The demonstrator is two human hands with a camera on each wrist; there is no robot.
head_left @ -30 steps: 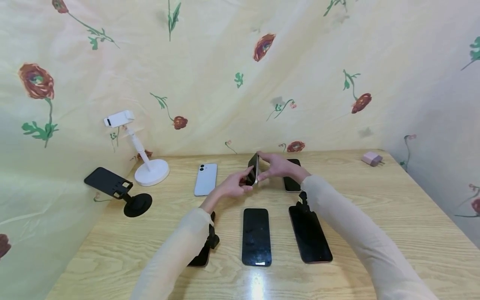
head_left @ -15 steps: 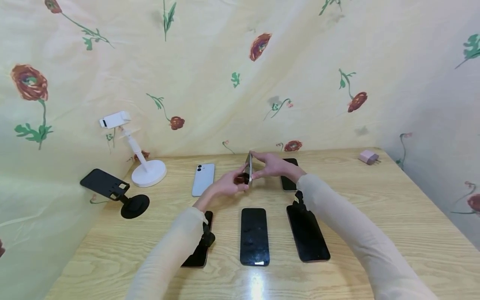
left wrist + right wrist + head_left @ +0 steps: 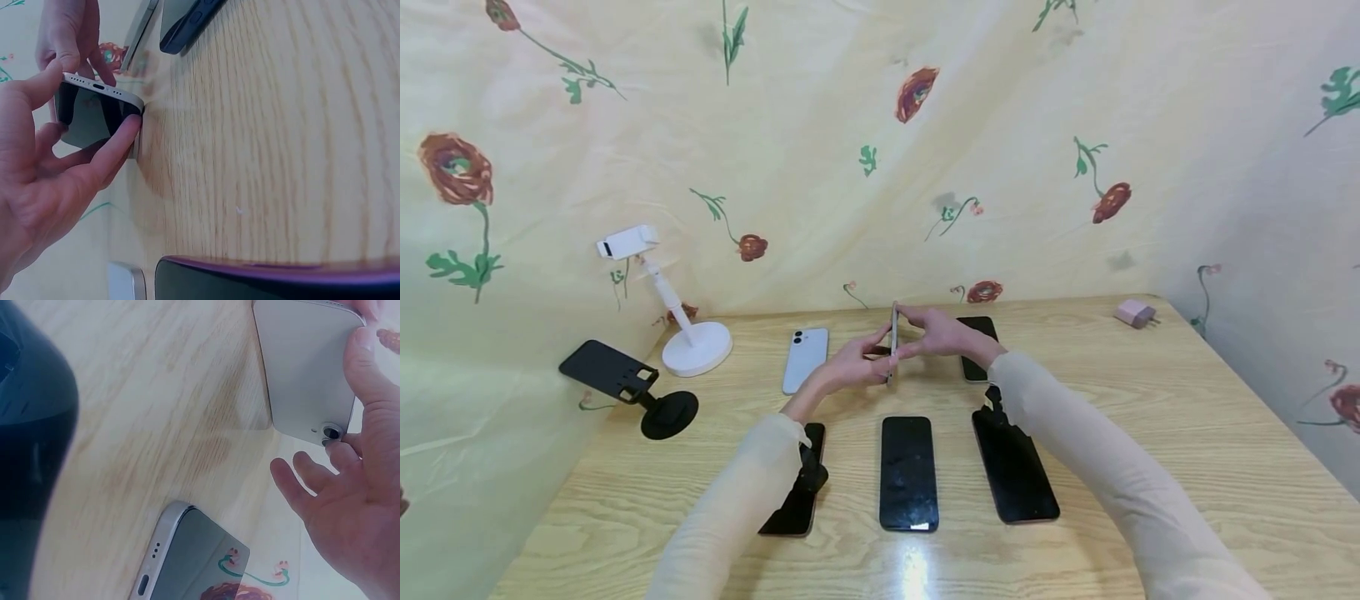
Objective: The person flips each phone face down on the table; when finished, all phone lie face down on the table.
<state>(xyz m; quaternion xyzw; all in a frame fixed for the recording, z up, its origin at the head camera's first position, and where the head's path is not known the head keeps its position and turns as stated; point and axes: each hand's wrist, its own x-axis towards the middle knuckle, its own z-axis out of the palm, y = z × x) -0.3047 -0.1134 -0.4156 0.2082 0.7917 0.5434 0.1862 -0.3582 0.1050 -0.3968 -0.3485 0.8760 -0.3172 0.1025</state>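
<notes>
A smartphone [image 3: 893,342] with a black screen and pale back stands on its long side between both hands, its lower edge close over the wooden table. My left hand [image 3: 857,364] grips it from the screen side, thumb at the top edge and a finger at the lower corner in the left wrist view. From the other side my right hand [image 3: 937,333] holds it. In the right wrist view the right thumb lies at the upper edge of the pale back [image 3: 306,369], a finger beside the camera lens [image 3: 330,432], and other fingers stretch free.
A white-backed phone [image 3: 806,360] lies left of the hands; a black-screened phone [image 3: 973,367] lies partly under the right wrist. Nearer are a left phone [image 3: 797,508], a middle phone [image 3: 908,475] and a right phone [image 3: 1017,475]. White stand [image 3: 697,348], black stand [image 3: 670,414] and charger [image 3: 1135,312] stand farther out.
Both hands have turned the smartphone from showing its dark screen to nearly edge-on and shifted it slightly left. The head view has also moved a little; the other phones stay put.
</notes>
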